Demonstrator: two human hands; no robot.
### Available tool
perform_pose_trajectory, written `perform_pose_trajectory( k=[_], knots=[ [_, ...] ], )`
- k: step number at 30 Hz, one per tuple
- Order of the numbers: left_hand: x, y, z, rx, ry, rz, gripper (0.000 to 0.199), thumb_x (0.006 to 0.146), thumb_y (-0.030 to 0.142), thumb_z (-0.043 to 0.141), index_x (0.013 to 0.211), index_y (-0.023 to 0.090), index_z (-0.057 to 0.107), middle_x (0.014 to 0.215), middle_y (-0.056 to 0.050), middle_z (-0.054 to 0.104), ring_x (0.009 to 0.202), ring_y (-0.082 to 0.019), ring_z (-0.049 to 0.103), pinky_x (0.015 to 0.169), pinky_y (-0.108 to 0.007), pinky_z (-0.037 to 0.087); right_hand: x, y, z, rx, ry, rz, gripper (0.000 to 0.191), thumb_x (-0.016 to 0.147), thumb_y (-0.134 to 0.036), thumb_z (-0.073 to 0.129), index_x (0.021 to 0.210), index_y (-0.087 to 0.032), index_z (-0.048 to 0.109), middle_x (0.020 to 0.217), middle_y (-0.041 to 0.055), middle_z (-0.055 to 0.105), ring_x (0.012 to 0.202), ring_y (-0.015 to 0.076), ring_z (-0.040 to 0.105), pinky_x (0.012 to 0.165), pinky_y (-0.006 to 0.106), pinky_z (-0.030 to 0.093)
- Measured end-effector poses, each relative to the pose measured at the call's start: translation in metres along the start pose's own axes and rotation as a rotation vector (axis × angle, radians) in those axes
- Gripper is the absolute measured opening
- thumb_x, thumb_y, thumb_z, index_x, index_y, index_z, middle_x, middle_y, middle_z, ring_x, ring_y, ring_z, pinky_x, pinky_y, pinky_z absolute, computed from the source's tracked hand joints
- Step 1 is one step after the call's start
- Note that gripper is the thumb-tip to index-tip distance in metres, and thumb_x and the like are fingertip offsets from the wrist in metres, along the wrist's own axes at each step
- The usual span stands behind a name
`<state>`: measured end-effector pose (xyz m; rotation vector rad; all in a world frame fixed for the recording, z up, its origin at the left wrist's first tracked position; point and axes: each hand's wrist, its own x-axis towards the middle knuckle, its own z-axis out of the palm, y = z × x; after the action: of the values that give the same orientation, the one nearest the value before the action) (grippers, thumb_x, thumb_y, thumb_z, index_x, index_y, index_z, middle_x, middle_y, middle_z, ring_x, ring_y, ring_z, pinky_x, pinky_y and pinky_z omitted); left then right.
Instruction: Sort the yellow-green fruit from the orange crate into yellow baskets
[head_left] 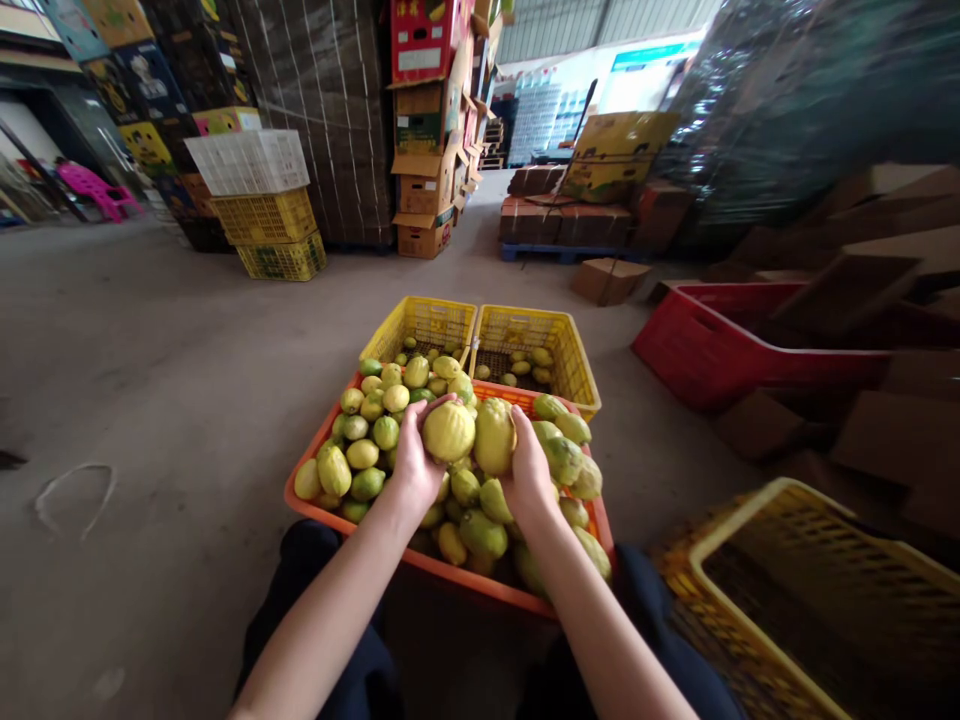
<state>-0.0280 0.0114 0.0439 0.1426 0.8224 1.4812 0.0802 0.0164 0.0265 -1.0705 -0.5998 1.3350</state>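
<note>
My left hand (418,452) is wrapped round a ribbed yellow citrus fruit (450,431). Close beside it, my right hand (529,468) grips a larger, longer yellow-green citrus fruit (494,437) from its right side. Both fruits are held up over an orange crate (296,492) heaped with yellow and green fruit. Smaller round ones, such as a green-yellow fruit (363,454), lie mostly on the left. Bigger oblong ones, like the pale green fruit (564,459), lie to the right. My forearms and hands hide part of the heap.
Beyond the orange crate stand a left yellow crate (375,338) and a right yellow crate (585,368), each with several fruits inside. Another yellow crate (739,510) is near my right knee. A red bin (675,345) with cardboard stands at right. Stacked boxes (424,190) rise behind.
</note>
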Motion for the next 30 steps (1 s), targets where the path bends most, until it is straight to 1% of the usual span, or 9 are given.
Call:
perform_pose_trajectory(
  k=[3,6,9,12,14,18,21,26,30],
  knots=[
    [0.004,0.0,-0.003,-0.083,0.141,-0.088,0.023,0.096,0.027,0.052,0.098,0.019,0.073,0.088,-0.005,0.077,0.081,-0.02,0.073,0.069,-0.028,0.057,-0.001,-0.007,0.004,0.104,0.037,0.253,0.013,0.093,-0.034,0.066,0.097,-0.022,0.065,0.068,-0.0014,0.068,0.067,0.022,0.07,0.055,0.03,0.059],
    [0.009,-0.002,-0.006,-0.108,0.211,-0.132,0.019,0.098,0.027,0.051,0.099,0.021,0.07,0.083,-0.003,0.073,0.079,-0.021,0.072,0.066,-0.028,0.057,0.0,-0.01,0.004,0.172,0.059,0.369,0.006,0.096,-0.028,0.063,0.098,-0.023,0.063,0.071,-0.0014,0.07,0.058,0.018,0.065,0.048,0.027,0.056],
    [0.012,-0.003,-0.007,-0.122,0.211,-0.161,0.019,0.099,0.028,0.052,0.101,0.021,0.069,0.091,-0.005,0.075,0.086,-0.023,0.073,0.071,-0.03,0.059,0.004,-0.006,0.001,0.233,0.055,0.44,0.006,0.096,-0.028,0.064,0.1,-0.024,0.061,0.073,-0.0016,0.069,0.058,0.0174,0.064,0.046,0.026,0.055],
    [0.011,-0.002,-0.007,-0.127,0.234,-0.172,0.019,0.097,0.026,0.053,0.105,0.022,0.069,0.099,-0.007,0.076,0.095,-0.025,0.074,0.076,-0.033,0.061,0.005,-0.005,-0.001,0.249,0.019,0.456,0.007,0.095,-0.027,0.064,0.1,-0.023,0.061,0.073,-0.0015,0.067,0.058,0.0173,0.063,0.046,0.026,0.054],
    [0.008,0.0,-0.005,-0.106,0.232,-0.164,0.019,0.097,0.026,0.053,0.105,0.022,0.07,0.099,-0.007,0.077,0.096,-0.025,0.074,0.077,-0.033,0.061,0.003,-0.007,0.0,0.237,0.006,0.461,0.006,0.094,-0.026,0.063,0.1,-0.023,0.061,0.075,-0.0008,0.068,0.056,0.017,0.06,0.045,0.027,0.053],
    [0.0,0.004,0.001,-0.039,0.187,-0.144,0.014,0.095,0.027,0.06,0.103,0.02,0.069,0.089,-0.006,0.075,0.09,-0.024,0.075,0.075,-0.031,0.062,-0.005,-0.018,0.006,0.205,0.038,0.431,0.006,0.092,-0.023,0.066,0.098,-0.022,0.064,0.074,0.0001,0.07,0.053,0.0157,0.059,0.042,0.025,0.049],
    [-0.002,0.006,0.004,-0.052,0.17,-0.175,0.013,0.094,0.025,0.063,0.105,0.019,0.068,0.082,-0.004,0.073,0.083,-0.023,0.075,0.073,-0.031,0.063,-0.012,-0.026,0.011,0.169,0.024,0.394,0.008,0.087,-0.022,0.072,0.093,-0.02,0.067,0.071,0.0005,0.07,0.052,0.0155,0.059,0.039,0.023,0.046],
    [0.006,0.003,-0.001,-0.107,0.217,-0.233,0.018,0.099,0.031,0.054,0.103,0.018,0.067,0.08,-0.004,0.068,0.075,-0.021,0.07,0.071,-0.034,0.064,-0.017,-0.029,0.016,0.171,-0.013,0.407,0.018,0.078,-0.027,0.082,0.087,-0.022,0.067,0.065,-0.001,0.067,0.048,0.0152,0.057,0.038,0.024,0.047],
    [0.012,0.0,-0.005,-0.126,0.25,-0.289,0.027,0.102,0.029,0.047,0.114,0.019,0.069,0.091,-0.007,0.07,0.087,-0.025,0.072,0.071,-0.038,0.064,-0.014,-0.026,0.016,0.199,0.053,0.424,0.02,0.079,-0.033,0.081,0.086,-0.025,0.064,0.063,-0.0034,0.066,0.046,0.0161,0.058,0.04,0.027,0.052]
  ],
)
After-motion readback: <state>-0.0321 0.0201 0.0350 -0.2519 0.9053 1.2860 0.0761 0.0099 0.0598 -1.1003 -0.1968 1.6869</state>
